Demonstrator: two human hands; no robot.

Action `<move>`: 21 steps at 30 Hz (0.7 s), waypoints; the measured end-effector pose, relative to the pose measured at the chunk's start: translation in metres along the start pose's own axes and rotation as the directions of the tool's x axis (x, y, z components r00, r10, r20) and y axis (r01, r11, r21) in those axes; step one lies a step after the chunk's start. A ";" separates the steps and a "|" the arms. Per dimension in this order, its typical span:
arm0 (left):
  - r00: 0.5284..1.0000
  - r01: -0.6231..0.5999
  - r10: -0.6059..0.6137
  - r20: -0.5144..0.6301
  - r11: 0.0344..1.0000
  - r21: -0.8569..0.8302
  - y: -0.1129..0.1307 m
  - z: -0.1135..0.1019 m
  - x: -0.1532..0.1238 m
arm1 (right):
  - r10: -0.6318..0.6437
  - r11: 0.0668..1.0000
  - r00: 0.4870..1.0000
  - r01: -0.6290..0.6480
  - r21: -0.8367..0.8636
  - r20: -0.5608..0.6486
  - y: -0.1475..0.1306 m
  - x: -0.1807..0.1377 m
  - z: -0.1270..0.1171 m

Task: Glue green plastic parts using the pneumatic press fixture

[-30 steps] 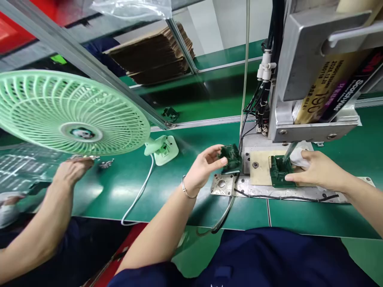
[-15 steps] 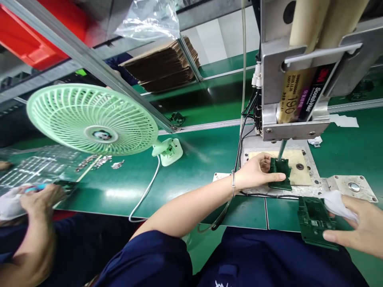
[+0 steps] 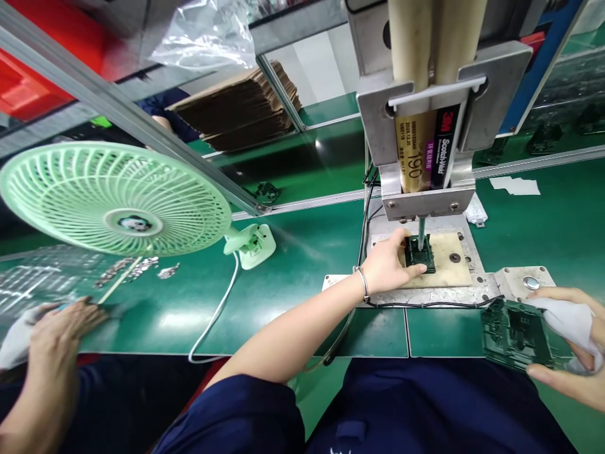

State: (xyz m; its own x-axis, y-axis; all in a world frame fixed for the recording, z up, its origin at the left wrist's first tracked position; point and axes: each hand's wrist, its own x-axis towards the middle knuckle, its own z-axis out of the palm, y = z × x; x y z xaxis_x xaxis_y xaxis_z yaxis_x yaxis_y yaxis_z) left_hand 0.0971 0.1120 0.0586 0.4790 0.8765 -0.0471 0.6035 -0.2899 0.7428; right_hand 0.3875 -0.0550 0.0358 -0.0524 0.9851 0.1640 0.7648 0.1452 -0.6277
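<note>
My left hand (image 3: 390, 265) grips a small dark green plastic part (image 3: 420, 253) seated on the tan fixture plate (image 3: 451, 268), right under the nozzle of the glue dispenser (image 3: 423, 151). My right hand (image 3: 574, 353) holds a second dark green part (image 3: 517, 334) together with a white cloth (image 3: 567, 318) at the lower right, near the table's front edge. A silver bracelet circles my left wrist.
A pale green fan (image 3: 116, 198) stands at the left with its white cord (image 3: 220, 312) trailing over the green table (image 3: 293, 277). A co-worker's hands (image 3: 57, 328) work at the far left beside small metal pieces (image 3: 137, 268). Folded cardboard (image 3: 236, 107) lies behind.
My left hand carried its green part onto the fixture and now holds it under the nozzle. My right hand took the earlier part off and pulled it toward me with the cloth.
</note>
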 end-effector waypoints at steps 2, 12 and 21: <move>1.000 0.006 -0.006 0.013 1.000 0.030 -0.002 -0.001 -0.002 | -0.037 0.999 0.999 0.037 0.005 0.004 0.000 0.003 0.002; 0.869 0.030 0.313 -0.383 0.740 0.672 -0.054 0.005 -0.124 | 0.032 0.989 0.996 -0.044 -0.140 -0.083 0.003 -0.006 0.007; 0.848 0.062 0.325 -0.419 0.724 0.687 -0.072 0.019 -0.148 | -0.164 0.921 0.986 0.149 -0.359 -0.009 0.016 0.000 0.002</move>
State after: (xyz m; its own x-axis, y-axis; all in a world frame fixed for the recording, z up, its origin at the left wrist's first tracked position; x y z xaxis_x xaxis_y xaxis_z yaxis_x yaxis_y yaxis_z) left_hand -0.0054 -0.0044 -0.0006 0.3351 0.8098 0.4815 0.9047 -0.4193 0.0756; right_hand 0.3980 -0.0526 0.0244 -0.1709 0.9472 0.2714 0.9272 0.2477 -0.2809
